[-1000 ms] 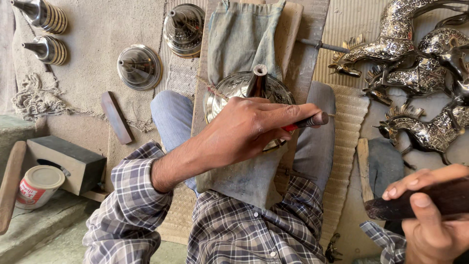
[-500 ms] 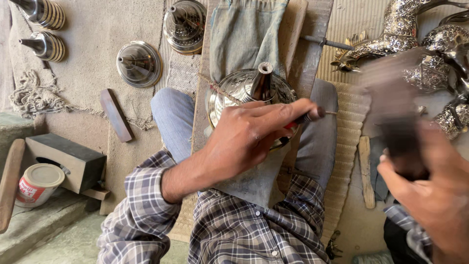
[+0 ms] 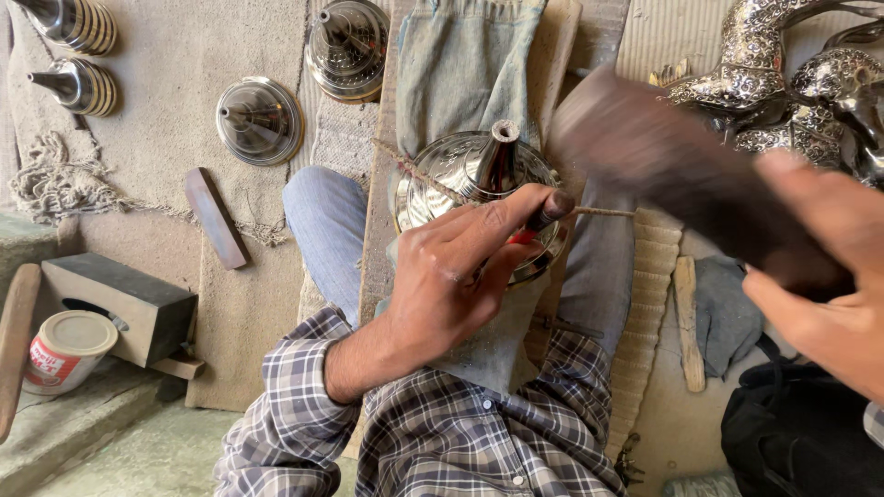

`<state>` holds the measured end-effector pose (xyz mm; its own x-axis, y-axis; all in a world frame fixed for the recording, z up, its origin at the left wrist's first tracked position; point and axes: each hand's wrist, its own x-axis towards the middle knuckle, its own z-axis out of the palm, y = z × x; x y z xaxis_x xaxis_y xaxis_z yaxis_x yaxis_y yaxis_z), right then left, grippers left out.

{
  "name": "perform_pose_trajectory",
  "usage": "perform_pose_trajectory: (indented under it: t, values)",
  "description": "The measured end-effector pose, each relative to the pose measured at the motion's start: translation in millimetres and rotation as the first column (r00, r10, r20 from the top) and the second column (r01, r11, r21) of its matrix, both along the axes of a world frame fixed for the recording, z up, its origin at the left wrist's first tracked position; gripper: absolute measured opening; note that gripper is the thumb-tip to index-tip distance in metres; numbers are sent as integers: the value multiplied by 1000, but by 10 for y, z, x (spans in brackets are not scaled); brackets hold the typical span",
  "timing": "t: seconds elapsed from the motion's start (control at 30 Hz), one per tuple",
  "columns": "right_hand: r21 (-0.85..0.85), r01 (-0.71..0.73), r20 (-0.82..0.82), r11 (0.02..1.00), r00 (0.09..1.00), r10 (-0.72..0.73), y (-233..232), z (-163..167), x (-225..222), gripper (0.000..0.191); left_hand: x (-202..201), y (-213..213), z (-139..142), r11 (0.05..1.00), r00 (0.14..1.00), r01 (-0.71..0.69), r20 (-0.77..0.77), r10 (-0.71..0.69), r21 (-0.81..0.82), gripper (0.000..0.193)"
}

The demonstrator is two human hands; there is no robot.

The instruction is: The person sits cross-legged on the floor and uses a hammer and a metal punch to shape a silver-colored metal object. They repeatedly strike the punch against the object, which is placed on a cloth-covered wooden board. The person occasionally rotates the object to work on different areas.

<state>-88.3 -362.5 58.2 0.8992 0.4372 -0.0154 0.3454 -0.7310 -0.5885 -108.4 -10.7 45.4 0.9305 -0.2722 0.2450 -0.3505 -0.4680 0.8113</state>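
Silver-coloured metal covers the funnel-shaped lid [image 3: 479, 198], which rests on a cloth-draped wooden board [image 3: 378, 248] laid over the person's lap; it is held there by a cord [image 3: 599, 212] running across it. Fine patterning already shows over the part of the lid in view, so the chasing looks well along, but how much of the far side and rim is left I cannot tell, since the left hand covers the near edge. Work seems to be mid-stroke, not finished.

Going left to right: by the left edge of the mat [image 3: 166, 221] stand a white tub [image 3: 64, 348] and a dark block [image 3: 115, 304], with 2 plain cones [image 3: 78, 55] near the upper left corner and 2 more lids [image 3: 304, 83] further along. Next, the left hand [image 3: 451, 285] lies on the near rim of the lid, fingers closed round a small punch [image 3: 548, 212] whose tip meets the metal just right of the spout. Well to the right and raised above the board's right edge, the right hand [image 3: 829, 276] grips a dark hammer [image 3: 681, 175], blurred with motion, its head hanging just beside the punch. Behind it, at the upper right corner, lie ornate silver animal figures [image 3: 773, 74]
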Motion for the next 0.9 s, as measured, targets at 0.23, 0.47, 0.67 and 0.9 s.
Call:
perform_pose_trajectory:
  t: [0.23, 0.47, 0.67, 0.9]
  values:
    - [-44, 119, -194, 992, 973, -125, 193, 136, -42, 98, 104, -10, -125, 987, 993, 117, -31, -114, 109, 62]
    - [69, 341, -157, 937, 932, -328, 247, 45, -436, 99, 285, 60, 35, 925, 924, 380, -58, -377, 31, 60]
    - [253, 384, -135, 888, 923, -360, 370, -78, -632, 91, 389, 4, 88, 890, 890, 452, -86, -447, 54, 60]
    - [198, 480, -273, 855, 865, -422, 334, -331, -813, 97, 463, 106, 40, 896, 895, 442, -87, -437, 44, 59]
